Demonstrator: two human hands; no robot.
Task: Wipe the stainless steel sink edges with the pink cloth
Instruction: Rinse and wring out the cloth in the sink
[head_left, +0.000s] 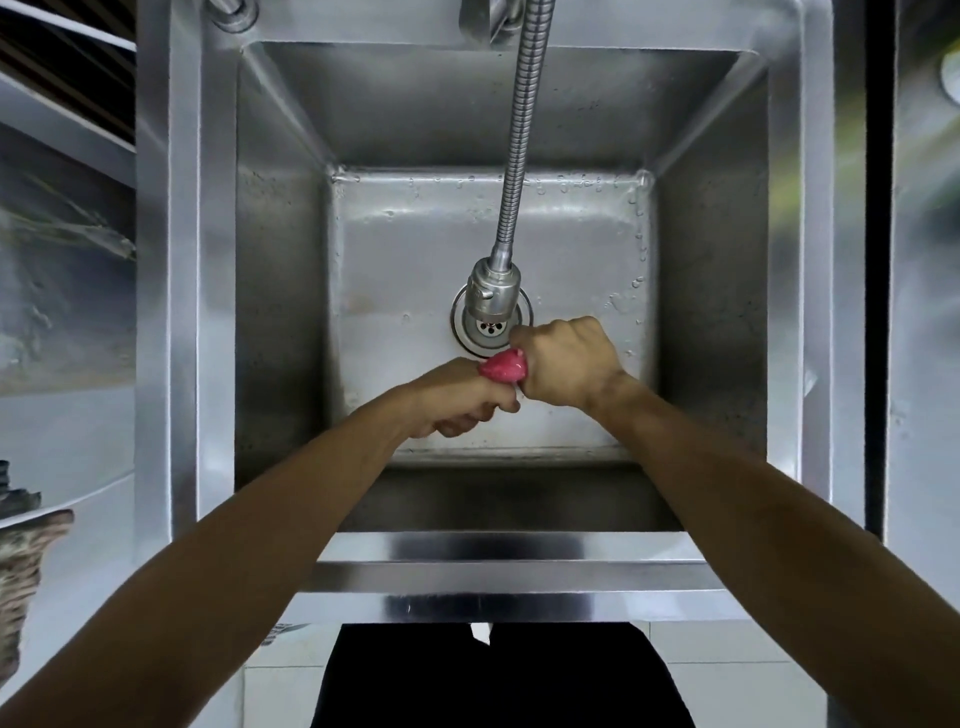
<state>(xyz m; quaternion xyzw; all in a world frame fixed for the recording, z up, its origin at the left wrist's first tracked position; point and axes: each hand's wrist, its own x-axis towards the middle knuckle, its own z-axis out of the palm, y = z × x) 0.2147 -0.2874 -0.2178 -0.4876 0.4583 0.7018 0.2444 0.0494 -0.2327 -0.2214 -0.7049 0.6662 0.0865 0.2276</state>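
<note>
Both my hands are inside the deep stainless steel sink (218, 291), above its floor and just in front of the drain. The pink cloth (503, 367) is bunched into a tight twist between them, with only a small pink knob showing. My left hand (457, 402) grips its near end and my right hand (566, 361) is fisted around its far end. The two fists touch. The sink's flat edges run around the basin, and its front edge (509, 551) lies under my forearms.
A flexible metal faucet hose (519, 135) hangs from the back edge, and its spray head (492, 293) sits over the drain (491, 328). Water drops dot the basin floor. A steel counter is at right, and a grey wall and a woven basket (26, 571) are at left.
</note>
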